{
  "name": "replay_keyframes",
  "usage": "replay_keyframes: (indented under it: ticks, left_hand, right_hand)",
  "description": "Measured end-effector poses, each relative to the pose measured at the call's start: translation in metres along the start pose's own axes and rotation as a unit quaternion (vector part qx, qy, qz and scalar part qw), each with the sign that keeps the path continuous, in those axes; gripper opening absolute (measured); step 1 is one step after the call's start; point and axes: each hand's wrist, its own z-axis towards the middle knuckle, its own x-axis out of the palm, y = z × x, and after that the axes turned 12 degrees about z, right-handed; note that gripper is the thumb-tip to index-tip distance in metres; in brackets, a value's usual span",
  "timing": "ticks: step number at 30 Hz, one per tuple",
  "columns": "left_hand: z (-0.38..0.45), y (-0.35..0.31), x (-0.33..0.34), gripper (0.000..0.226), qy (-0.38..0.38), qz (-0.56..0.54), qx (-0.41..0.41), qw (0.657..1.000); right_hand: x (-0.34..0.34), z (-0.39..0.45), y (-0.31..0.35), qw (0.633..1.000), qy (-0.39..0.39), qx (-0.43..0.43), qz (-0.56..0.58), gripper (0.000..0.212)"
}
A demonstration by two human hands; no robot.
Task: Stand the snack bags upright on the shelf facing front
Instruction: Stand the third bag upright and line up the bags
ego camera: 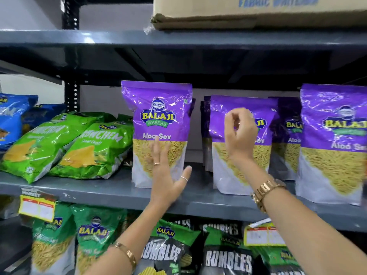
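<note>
Several purple Aloo Sev bags stand upright, fronts forward, on the grey middle shelf (111,192). My left hand (167,175) is flat and open against the lower front of the leftmost purple bag (156,114). My right hand (239,133) hovers in front of the second purple bag (244,167), fingers loosely curled and holding nothing. A third purple bag (333,143) stands at the right, with a darker one (286,135) set further back between them. Left of the purple bags, two green Crunchem bags (95,147) lie tilted back on the shelf.
Blue snack bags (12,118) lean at the far left. A cardboard box (258,12) sits on the shelf above. Below, green Balaji bags (93,233) and black Rumbles bags (226,259) fill the lower shelf. Yellow price tags (37,207) hang from the shelf edge.
</note>
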Motion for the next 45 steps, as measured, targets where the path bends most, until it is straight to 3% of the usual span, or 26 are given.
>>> replay_keyframes:
  ticks: [4, 7, 10, 15, 19, 24, 28, 34, 37, 39, 41, 43, 45]
  left_hand:
    - [-0.002, -0.024, 0.032, 0.083, 0.109, -0.051, 0.045, 0.992]
    - [-0.002, -0.035, 0.054, 0.107, 0.192, -0.117, -0.05, 0.973]
    - [0.003, -0.04, 0.071, 0.129, 0.283, -0.204, -0.151, 0.925]
    - [0.009, -0.039, 0.085, 0.142, 0.343, -0.196, -0.189, 0.899]
    - [0.008, -0.033, 0.091, 0.139, 0.373, -0.183, -0.173, 0.893]
    - [0.009, -0.027, 0.096, 0.129, 0.374, -0.175, -0.193, 0.89]
    - [0.011, -0.025, 0.097, 0.127, 0.363, -0.163, -0.204, 0.894]
    - [0.009, -0.027, 0.097, 0.123, 0.352, -0.162, -0.196, 0.901]
    - [0.008, -0.034, 0.091, 0.124, 0.319, -0.156, -0.169, 0.919]
    - [0.006, -0.045, 0.084, 0.121, 0.234, -0.144, -0.123, 0.954]
    - [0.004, -0.059, 0.079, 0.108, 0.132, -0.085, -0.017, 0.987]
    - [0.0, -0.074, 0.077, 0.09, 0.091, -0.013, 0.094, 0.991]
    - [-0.006, -0.09, 0.083, 0.073, 0.101, 0.03, 0.183, 0.977]
  right_hand:
    - [-0.032, 0.052, -0.021, 0.99, 0.055, -0.033, -0.123, 0.019]
    - [-0.045, 0.084, -0.035, 0.963, 0.129, -0.022, -0.236, 0.027]
    - [-0.045, 0.104, -0.042, 0.935, 0.177, 0.004, -0.307, 0.032]
    - [-0.034, 0.123, -0.057, 0.877, 0.293, 0.064, -0.375, 0.038]
    - [-0.026, 0.126, -0.07, 0.869, 0.311, 0.108, -0.37, 0.036]
    - [-0.024, 0.143, -0.054, 0.917, 0.216, 0.034, -0.332, 0.031]
    - [-0.026, 0.145, -0.036, 0.919, 0.212, -0.064, -0.327, 0.028]
    - [-0.047, 0.147, -0.026, 0.922, 0.195, -0.07, -0.326, 0.028]
    - [-0.066, 0.149, -0.022, 0.934, 0.165, -0.085, -0.306, 0.028]
    - [-0.086, 0.146, -0.021, 0.938, 0.145, -0.093, -0.299, 0.028]
    - [-0.111, 0.141, -0.022, 0.942, 0.11, -0.094, -0.302, 0.028]
    - [-0.135, 0.134, -0.025, 0.946, 0.06, -0.084, -0.308, 0.028]
    - [-0.157, 0.125, -0.029, 0.946, 0.017, -0.064, -0.317, 0.03]
